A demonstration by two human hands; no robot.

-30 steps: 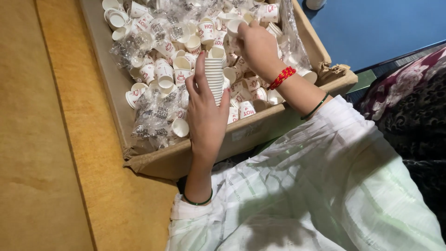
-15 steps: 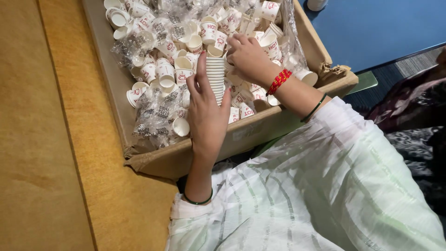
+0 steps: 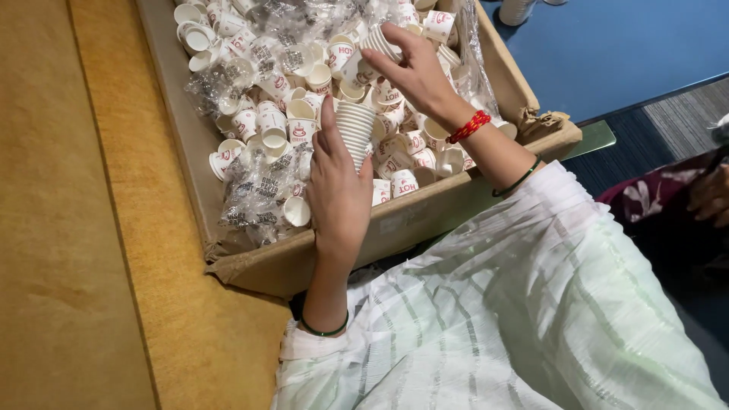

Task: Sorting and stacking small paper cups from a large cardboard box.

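A cardboard box (image 3: 425, 212) in front of me is full of small white paper cups with red print (image 3: 300, 129) and crumpled clear plastic bags (image 3: 258, 190). My left hand (image 3: 338, 193) grips a tall stack of nested white cups (image 3: 355, 133), held upright over the box. My right hand (image 3: 414, 72), with a red bead bracelet at the wrist, reaches deeper into the box and holds a short stack of cups (image 3: 380, 42) in its fingers.
The box lies on a tan surface (image 3: 91, 250). A blue tabletop (image 3: 623, 45) lies to the right with a cup stack (image 3: 519, 11) at its far edge. Another person's hand (image 3: 710, 197) and dark patterned clothing show at the right.
My right hand dipped toward the stack in my left hand half a second ago, then lifted back up into the box with cups in its fingers. The left hand stayed nearly still.
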